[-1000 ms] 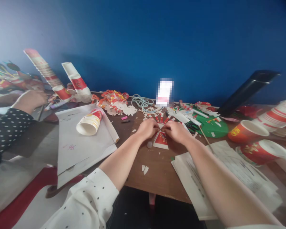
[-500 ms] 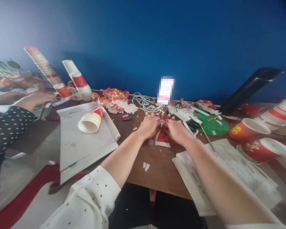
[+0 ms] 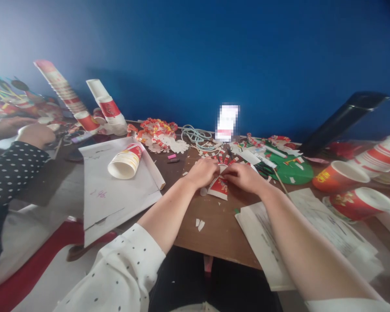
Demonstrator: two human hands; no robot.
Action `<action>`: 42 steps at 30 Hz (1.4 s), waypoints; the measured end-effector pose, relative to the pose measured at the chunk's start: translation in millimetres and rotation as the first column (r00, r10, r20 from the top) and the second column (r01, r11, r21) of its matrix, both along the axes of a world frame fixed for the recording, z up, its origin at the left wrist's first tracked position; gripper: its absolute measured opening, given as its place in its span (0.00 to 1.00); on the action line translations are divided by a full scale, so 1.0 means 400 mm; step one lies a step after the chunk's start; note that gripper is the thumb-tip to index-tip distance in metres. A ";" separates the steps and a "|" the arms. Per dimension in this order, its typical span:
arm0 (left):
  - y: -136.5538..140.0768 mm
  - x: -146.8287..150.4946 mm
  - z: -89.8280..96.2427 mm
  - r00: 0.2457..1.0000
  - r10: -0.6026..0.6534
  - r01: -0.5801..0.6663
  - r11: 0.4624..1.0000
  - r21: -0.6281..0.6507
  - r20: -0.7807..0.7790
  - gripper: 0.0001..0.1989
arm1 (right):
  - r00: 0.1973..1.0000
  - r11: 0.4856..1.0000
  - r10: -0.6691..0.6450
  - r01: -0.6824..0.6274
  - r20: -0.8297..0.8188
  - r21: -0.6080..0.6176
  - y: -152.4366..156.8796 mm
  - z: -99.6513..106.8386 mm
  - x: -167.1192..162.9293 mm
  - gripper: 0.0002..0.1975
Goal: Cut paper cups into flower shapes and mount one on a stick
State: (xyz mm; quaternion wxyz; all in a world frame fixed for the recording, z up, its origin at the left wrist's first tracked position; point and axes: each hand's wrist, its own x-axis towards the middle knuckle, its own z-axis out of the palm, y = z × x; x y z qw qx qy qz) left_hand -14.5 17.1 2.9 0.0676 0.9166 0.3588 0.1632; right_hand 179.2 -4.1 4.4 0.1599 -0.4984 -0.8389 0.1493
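Crowding your far side of the brown table (image 3: pixel 211 238) are a heap of red-and-white paper curls (image 3: pixel 156 130), a pale looped cord (image 3: pixel 195 135), a phone (image 3: pixel 226 122) with a blurred-out screen and a green disc (image 3: pixel 302 171) strewn with scraps. White sheets (image 3: pixel 113 208) flank you on the left and a pile of papers (image 3: pixel 260 234) on the right, partly under your right forearm. Beyond the sheets, a co-worker's hand (image 3: pixel 37 132) works near the table's far edge.

Between your two hands, near the table's middle, you have a red cut paper piece (image 3: pixel 219 187) with coloured print and a white near edge; red strips (image 3: pixel 222 158) fan out just beyond, though your fingers hide any join. Your left hand (image 3: pixel 203 172) curls with fingertips closed on its far part; your right hand (image 3: pixel 243 177) pinches it there too, thumb against forefinger.

Nested cups (image 3: pixel 127 162) lie sideways on the sheets, mouth towards you. An orange cup (image 3: pixel 339 175) stands to your right; its contents you can't make out.
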 end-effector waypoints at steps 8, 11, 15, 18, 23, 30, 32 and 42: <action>-0.007 -0.004 0.005 0.999 0.037 -0.036 0.999 -0.029 0.037 0.10 | 0.951 0.940 -0.212 0.261 -0.223 0.218 -0.002 -0.008 0.009 0.13; -0.011 -0.004 0.007 0.998 0.055 -0.055 0.998 -0.031 0.028 0.10 | 0.988 0.958 -0.152 0.152 -0.020 0.241 -0.014 0.002 -0.007 0.13; -0.016 -0.002 0.006 0.996 0.090 -0.090 0.996 0.003 0.029 0.10 | 0.959 0.975 -0.114 0.058 0.259 0.214 -0.024 0.013 -0.028 0.15; -0.016 -0.005 0.002 0.978 0.173 -0.179 0.983 0.041 0.115 0.11 | 0.948 0.980 -0.091 0.032 0.305 0.196 -0.021 0.016 -0.028 0.16; -0.005 -0.024 0.002 0.877 0.385 -0.426 0.900 0.093 0.289 0.18 | 0.966 0.996 -0.021 -0.004 0.256 0.093 -0.018 0.017 -0.010 0.18; -0.026 -0.006 0.005 0.953 0.275 -0.283 0.957 0.054 0.131 0.18 | 0.941 0.994 -0.027 -0.010 0.337 0.108 -0.036 0.035 -0.027 0.18; -0.037 0.006 0.003 0.977 0.209 -0.210 0.978 0.020 0.045 0.18 | 0.942 0.990 -0.027 -0.021 0.334 0.139 -0.043 0.037 -0.032 0.17; -0.036 0.003 0.000 0.984 0.178 -0.177 0.984 0.010 -0.020 0.16 | 0.972 0.916 -0.227 0.237 -0.069 0.325 -0.020 -0.006 -0.014 0.18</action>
